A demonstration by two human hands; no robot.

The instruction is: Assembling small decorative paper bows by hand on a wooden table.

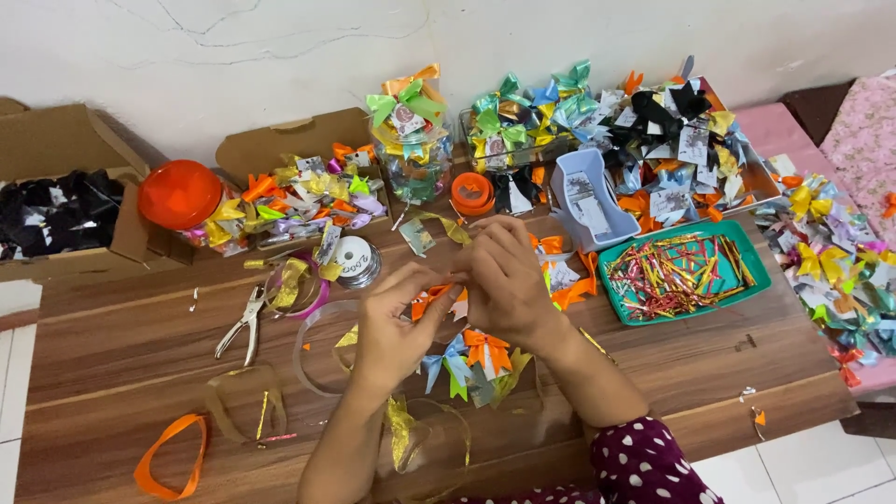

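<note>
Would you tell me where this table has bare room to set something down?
Bare wood lies left of the pliers, and at the front right below the green tray. The back edge is crowded with bows, and both hands sit amid ribbon scraps.

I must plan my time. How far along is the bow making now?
Done: many finished bows heaped in the boxes, three more by the wrists. In hand: both hands, left and right, pinch an orange bow. Left: a teal tray of ties and loose ribbon.
</note>
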